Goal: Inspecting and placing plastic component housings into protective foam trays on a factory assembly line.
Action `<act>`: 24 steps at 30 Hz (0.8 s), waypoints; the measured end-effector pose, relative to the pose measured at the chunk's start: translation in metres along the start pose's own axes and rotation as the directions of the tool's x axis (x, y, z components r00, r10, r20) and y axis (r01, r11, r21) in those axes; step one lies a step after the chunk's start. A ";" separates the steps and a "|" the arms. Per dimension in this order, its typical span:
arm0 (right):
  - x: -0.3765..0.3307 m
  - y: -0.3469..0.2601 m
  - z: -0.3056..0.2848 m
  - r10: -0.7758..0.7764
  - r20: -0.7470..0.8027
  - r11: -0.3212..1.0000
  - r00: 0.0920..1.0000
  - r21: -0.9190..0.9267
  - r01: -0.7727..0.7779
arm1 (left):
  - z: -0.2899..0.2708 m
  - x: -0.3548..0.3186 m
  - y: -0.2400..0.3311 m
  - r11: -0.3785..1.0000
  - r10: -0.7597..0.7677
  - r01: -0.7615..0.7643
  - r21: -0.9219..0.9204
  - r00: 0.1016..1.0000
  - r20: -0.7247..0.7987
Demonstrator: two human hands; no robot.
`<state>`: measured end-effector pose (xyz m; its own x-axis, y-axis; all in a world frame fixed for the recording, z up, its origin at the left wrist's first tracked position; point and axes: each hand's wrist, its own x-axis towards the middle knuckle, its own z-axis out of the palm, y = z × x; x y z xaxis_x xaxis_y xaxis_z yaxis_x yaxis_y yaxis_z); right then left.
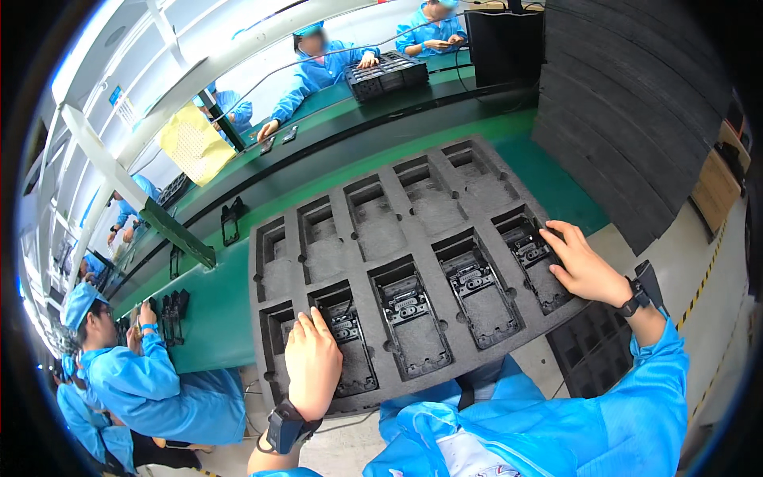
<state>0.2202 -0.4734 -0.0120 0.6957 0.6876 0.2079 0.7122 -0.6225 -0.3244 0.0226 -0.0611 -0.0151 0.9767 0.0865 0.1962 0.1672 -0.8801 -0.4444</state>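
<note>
A dark grey foam tray [397,199] with two rows of rectangular pockets lies on the green workbench in front of me. Several near-row pockets hold black plastic parts [405,306]; the far-row pockets look empty. My left hand [312,362] rests palm down on the part in the second near pocket from the left, fingers together. Resting on the near right pocket, my right hand [580,266] touches the black part [528,250] there with spread fingers. Both wrists wear dark bands, and my sleeves are blue.
A tall stack of dark foam sheets [628,111] stands at the right, with another black tray [592,354] below the bench edge. Loose black parts [230,221] lie on the green bench [334,171]. Several people in blue coats sit along the line at left and back.
</note>
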 end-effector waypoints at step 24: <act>0.086 0.029 -0.073 0.157 -0.202 0.958 0.967 0.268 -0.100 | -0.067 0.092 -0.122 0.117 -0.211 0.114 -0.987 0.974 0.088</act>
<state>0.3079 -0.4593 0.0640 0.8034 0.4912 0.3367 0.5880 -0.5650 -0.5787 0.0828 0.0229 0.1160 0.9276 0.3104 0.2080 -0.0016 -0.5534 0.8329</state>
